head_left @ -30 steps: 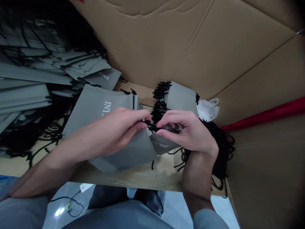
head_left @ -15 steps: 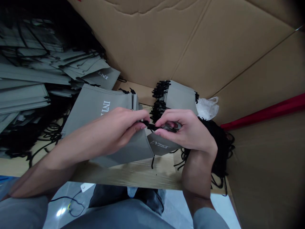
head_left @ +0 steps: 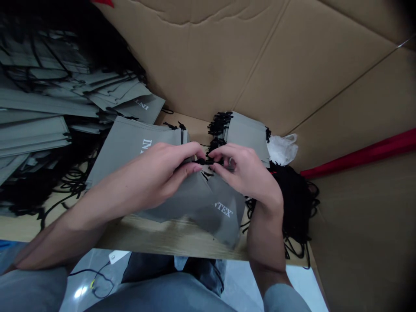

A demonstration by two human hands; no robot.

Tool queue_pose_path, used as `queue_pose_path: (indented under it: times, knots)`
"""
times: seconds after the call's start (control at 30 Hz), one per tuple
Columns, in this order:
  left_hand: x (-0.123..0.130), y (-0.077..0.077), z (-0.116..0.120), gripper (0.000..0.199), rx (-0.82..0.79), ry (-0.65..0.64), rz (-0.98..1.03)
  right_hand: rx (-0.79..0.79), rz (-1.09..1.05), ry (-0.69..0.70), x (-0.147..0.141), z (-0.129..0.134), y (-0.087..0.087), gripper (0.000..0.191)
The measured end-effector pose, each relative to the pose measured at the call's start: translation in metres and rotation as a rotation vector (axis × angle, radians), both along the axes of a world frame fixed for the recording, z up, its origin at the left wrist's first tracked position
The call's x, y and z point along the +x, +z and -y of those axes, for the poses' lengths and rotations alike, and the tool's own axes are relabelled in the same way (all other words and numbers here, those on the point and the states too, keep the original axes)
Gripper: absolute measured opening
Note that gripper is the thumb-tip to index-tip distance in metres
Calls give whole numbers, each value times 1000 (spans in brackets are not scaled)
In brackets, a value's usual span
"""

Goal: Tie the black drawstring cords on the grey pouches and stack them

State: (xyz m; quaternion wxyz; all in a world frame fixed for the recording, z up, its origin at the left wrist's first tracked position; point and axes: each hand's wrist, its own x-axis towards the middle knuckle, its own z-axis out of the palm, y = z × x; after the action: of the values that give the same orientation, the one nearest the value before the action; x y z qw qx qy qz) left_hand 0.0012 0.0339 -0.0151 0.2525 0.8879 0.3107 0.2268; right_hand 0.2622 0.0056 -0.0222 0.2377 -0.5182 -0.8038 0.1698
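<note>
Both hands meet over the table, pinching a short stretch of black cord (head_left: pixel 208 162) between them. My left hand (head_left: pixel 175 167) closes thumb and forefinger on its left part. My right hand (head_left: pixel 242 167) grips the right part, fingers curled. Below the cord hangs a grey bag (head_left: pixel 224 212) with white "INTEX" lettering, its lower part blurred. Under my left forearm lies a stack of grey bags (head_left: pixel 130 138) with printed letters. Just behind my right hand, grey bags with black cord ends (head_left: pixel 248 128) are piled neatly.
A large heap of grey bags (head_left: pixel 39 104) with tangled cords fills the left. At the right lies a bundle of black cords (head_left: pixel 295 203), beside a clear plastic bag (head_left: pixel 282 148). Cardboard (head_left: pixel 208 60) walls the back and right; a red strip (head_left: pixel 357 154) crosses it. The wooden table (head_left: pixel 156 234) ends near my body.
My right hand has shifted slightly left and up, nearer my left hand. The hanging grey bag has swung lower and toward me. Both hands still pinch the cord.
</note>
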Motion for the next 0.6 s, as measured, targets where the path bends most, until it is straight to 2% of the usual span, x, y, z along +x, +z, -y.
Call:
queue_pose_path:
  times: [0.13, 0.23, 0.33, 0.47, 0.53, 0.6]
  knots:
    - [0, 4, 1, 22, -29, 59, 58, -123, -159, 248, 0, 9, 8, 14]
    - [2, 6, 2, 22, -41, 109, 137, -174, -208, 305, -1, 12, 9, 13]
    - [0, 9, 0, 26, -65, 117, 188, -115, -327, 207, -1, 14, 8, 11]
    - [-16, 19, -6, 38, -136, 24, 74, 73, -550, -77, 6, 18, 10, 14]
    - [-27, 26, -9, 32, -155, 34, 69, 148, -611, -169, 12, 21, 12, 15]
    - [-35, 33, -11, 22, -148, 99, 133, 153, -601, -202, 17, 22, 13, 16]
